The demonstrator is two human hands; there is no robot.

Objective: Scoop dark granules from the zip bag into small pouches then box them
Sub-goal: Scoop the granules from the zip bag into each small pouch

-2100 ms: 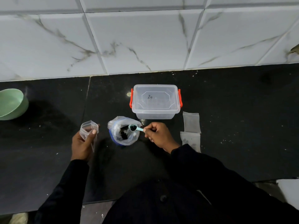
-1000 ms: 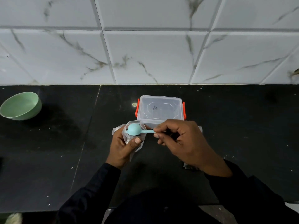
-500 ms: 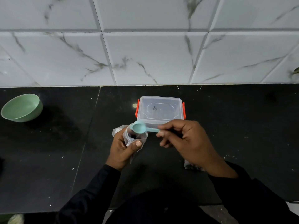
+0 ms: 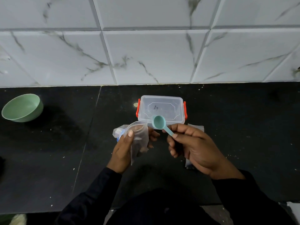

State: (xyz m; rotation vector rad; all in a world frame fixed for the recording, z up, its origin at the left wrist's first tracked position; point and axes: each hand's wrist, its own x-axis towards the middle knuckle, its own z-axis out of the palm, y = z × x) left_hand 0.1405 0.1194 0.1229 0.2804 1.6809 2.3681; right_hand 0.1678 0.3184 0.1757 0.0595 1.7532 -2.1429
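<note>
Film pouch (image 4: 140,138) crinkles in left hand (image 4: 121,151); right hand (image 4: 195,147) pinches round-bowled scoop (image 4: 158,122).

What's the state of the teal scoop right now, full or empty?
Empty. The scoop pinched in the right hand has its bowl facing the camera, showing only bare teal plastic.

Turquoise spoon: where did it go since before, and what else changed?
The turquoise plastic spoon, pinched by the right hand, rose from the zip bag, tipped over the small clear pouch and now sits lifted out to its right, empty. The left hand brought the pouch in from the left; dark granules lie inside. The lidded clear box and green bowl stayed put.
</note>
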